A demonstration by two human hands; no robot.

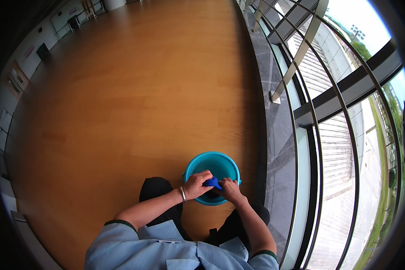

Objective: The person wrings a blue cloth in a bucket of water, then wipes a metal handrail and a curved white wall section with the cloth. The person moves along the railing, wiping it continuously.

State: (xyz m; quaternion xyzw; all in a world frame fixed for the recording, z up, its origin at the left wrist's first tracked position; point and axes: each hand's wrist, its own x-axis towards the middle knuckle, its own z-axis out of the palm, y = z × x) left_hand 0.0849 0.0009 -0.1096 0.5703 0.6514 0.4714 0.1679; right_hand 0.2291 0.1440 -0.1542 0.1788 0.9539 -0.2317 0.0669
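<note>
A teal bucket (202,158) stands on the wooden floor between my knees. Over its opening, my left hand (197,184) is closed around one end of a bright blue cloth (213,182). My right hand (230,189) grips the other end, close beside the left. Between the two hands the cloth is bunched and looks twisted. Something dark shows low inside the bucket, below the cloth, but I cannot make out what it is. My hands hide part of the bucket's near side.
Wooden floor (144,90) stretches ahead and to the left. Along the right runs a grey stone ledge (276,148) with a metal railing (301,54) and tall windows behind it. A pale wall with a door (18,78) is at far left.
</note>
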